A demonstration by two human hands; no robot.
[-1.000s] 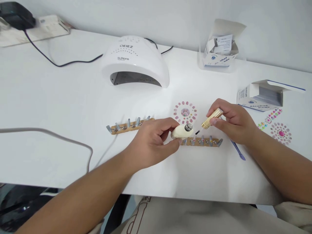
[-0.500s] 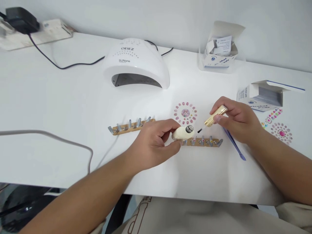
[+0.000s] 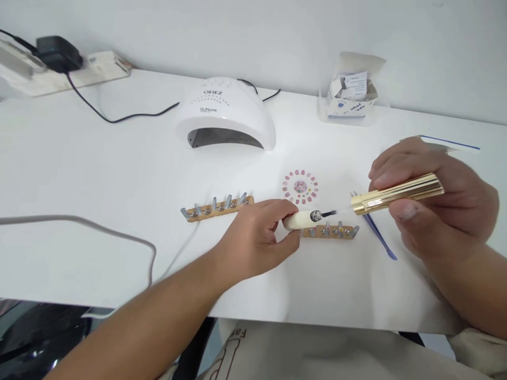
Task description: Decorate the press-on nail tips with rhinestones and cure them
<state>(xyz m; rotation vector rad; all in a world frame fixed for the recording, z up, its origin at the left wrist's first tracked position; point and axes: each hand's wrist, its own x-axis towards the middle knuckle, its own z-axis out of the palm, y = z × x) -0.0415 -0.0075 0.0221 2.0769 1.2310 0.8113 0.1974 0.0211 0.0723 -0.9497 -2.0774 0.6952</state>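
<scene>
My left hand [image 3: 259, 240] is closed around a cream nail polish bottle [image 3: 301, 220], whose uncapped neck points right. In my right hand [image 3: 439, 195] is the gold nail polish brush cap [image 3: 398, 194], pinched between thumb and fingers. Its dark bristle tip is at the bottle's mouth; whether it touches the rim I cannot tell. Just under the bottle lies a wooden strip [image 3: 330, 232] with grey nail tips on metal stands, some with small decorations. Left of my left hand is a second such strip [image 3: 219, 209], partly hidden by the hand.
A white nail lamp [image 3: 225, 113] stands at the back. Beyond the strips is a round sticker sheet [image 3: 300, 186]. Purple tweezers [image 3: 378, 232] lie below my right hand. An open alcohol pad box [image 3: 350, 100] is near the wall. A grey cable [image 3: 99, 221] crosses the left side.
My right hand has come up closer to the camera, bringing the brush tip from beside the bottle to its mouth. The bottle has turned so its neck points right. The view has shifted slightly.
</scene>
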